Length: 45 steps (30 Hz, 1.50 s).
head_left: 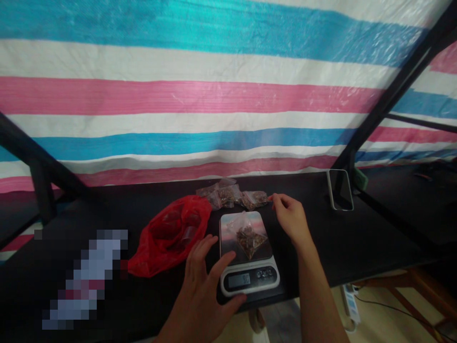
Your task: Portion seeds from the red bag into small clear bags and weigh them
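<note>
A digital kitchen scale [224,286] sits near the table's front edge, its display reading about 90. On its metal plate lies a clear plastic bag [251,240] filled with small brownish pieces. My left hand [205,281] is spread around the scale's left side, fingers apart and holding nothing. Behind the scale, my right hand [290,214] has thumb and forefinger together at the right edge of a small zip bag [254,200] with similar contents. Several more such bags [226,194] lie heaped beside it.
Left of the scale, a red plastic bag [153,243] lies open with clear containers inside. A phone [340,189] stands at the right on the black table [378,238]. Striped sheeting [200,95] hangs behind, between dark slanted posts. A power strip [351,302] is below at right.
</note>
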### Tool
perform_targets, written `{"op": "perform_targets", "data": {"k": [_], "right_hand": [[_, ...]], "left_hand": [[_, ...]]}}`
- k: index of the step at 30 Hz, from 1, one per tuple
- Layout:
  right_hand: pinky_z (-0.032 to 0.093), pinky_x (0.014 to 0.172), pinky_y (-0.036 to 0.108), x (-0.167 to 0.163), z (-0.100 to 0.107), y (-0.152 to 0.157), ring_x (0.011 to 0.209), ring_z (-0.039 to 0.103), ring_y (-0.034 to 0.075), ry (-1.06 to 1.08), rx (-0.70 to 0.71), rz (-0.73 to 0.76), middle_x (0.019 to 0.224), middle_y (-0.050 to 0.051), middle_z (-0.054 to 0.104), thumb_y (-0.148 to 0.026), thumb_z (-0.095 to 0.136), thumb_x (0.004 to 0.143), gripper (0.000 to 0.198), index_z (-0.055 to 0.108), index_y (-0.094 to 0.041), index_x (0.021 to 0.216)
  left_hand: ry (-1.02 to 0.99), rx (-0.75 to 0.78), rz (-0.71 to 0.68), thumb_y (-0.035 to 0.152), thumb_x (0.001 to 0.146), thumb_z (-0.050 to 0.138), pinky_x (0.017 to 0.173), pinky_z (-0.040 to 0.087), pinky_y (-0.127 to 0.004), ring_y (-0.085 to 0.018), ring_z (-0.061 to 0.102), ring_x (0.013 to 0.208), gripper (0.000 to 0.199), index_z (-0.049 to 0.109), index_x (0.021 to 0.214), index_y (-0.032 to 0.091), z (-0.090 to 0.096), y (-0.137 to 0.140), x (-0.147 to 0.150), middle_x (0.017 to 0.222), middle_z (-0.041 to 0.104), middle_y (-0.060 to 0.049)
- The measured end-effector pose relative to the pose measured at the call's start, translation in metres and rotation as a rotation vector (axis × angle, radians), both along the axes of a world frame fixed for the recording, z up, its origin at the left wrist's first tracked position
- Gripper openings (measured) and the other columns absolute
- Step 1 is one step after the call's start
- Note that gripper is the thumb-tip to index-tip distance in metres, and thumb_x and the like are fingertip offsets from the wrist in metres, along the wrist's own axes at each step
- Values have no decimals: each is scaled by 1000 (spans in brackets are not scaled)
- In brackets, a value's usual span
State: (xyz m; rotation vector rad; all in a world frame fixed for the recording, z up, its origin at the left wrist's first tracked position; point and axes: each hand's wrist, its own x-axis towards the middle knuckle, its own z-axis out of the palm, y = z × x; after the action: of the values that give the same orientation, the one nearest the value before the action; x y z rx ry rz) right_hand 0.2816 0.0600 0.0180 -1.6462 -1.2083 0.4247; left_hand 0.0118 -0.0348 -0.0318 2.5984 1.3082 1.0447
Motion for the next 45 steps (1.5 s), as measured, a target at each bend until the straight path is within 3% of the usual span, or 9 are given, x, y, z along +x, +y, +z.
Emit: {"op": "perform_targets", "data": {"k": [6, 11, 17, 23, 31, 33, 39, 42, 45], "right_hand": [[46, 68, 32, -4, 2, 0, 69, 63, 23, -1, 19, 50, 72, 7, 73, -57, 54, 88, 49, 81, -16, 86], [45, 65, 32, -5, 3, -1, 67, 62, 22, 12, 20, 57, 70, 6, 72, -57, 53, 87, 50, 81, -16, 85], [44, 66, 32, -3, 4, -1, 68, 62, 23, 28, 37, 0, 68, 5, 69, -57, 54, 87, 49, 80, -16, 86], [46, 70, 33, -1, 4, -1, 71, 64, 24, 58, 30, -44, 73, 5, 72, -57, 54, 88, 47, 80, -18, 86], [44, 63, 33, 8, -3, 1, 64, 61, 22, 9, 29, -47, 69, 5, 71, -57, 54, 90, 47, 81, -17, 86], [47, 66, 34, 7, -4, 1, 67, 64, 23, 6, 47, 10, 74, 6, 75, -54, 57, 90, 43, 81, -18, 87], [53, 93, 39, -24, -3, -2, 95, 73, 25, -101, 46, 424, 98, 7, 81, -33, 66, 90, 18, 80, -22, 95], [50, 100, 41, -39, -4, -2, 104, 73, 26, -110, 41, 457, 106, 7, 81, -28, 69, 90, 18, 79, -23, 104], [51, 92, 38, -45, -3, 0, 97, 72, 23, -34, 21, 492, 99, 5, 80, -21, 67, 88, 19, 79, -22, 103]], "left_hand": [[-80, -67, 22, 23, 75, 88, 111, 55, -65, -42, 46, 147, 83, 43, 145, 33, 2, 1, -4, 160, 33, -15], [-128, -60, 27, 27, 80, 84, 109, 57, -64, -40, 48, 145, 75, 44, 143, 31, 4, 2, -6, 156, 36, -15], [-186, -14, 29, 27, 86, 76, 102, 64, -52, -34, 54, 139, 60, 47, 139, 30, 5, 2, -7, 151, 40, -13], [-248, -4, 68, 23, 94, 66, 101, 63, -50, -32, 57, 133, 46, 48, 136, 28, 4, 2, -7, 145, 43, -13], [-291, -11, 90, 17, 96, 58, 96, 63, -45, -29, 57, 126, 37, 50, 131, 27, 7, -1, 5, 137, 46, -13], [-300, -1, 84, 16, 96, 58, 95, 62, -45, -29, 57, 125, 37, 51, 131, 27, 6, -2, 9, 136, 46, -13], [-284, 9, 82, 18, 98, 58, 96, 61, -41, -27, 57, 124, 35, 51, 132, 26, 6, 2, 11, 134, 48, -13], [-268, 47, 90, 18, 98, 59, 95, 60, -38, -25, 58, 121, 35, 52, 132, 24, 8, 8, 9, 130, 50, -12], [-304, 63, 109, 18, 98, 59, 95, 59, -36, -24, 59, 118, 32, 54, 130, 24, 8, 11, 8, 128, 51, -12]]}}
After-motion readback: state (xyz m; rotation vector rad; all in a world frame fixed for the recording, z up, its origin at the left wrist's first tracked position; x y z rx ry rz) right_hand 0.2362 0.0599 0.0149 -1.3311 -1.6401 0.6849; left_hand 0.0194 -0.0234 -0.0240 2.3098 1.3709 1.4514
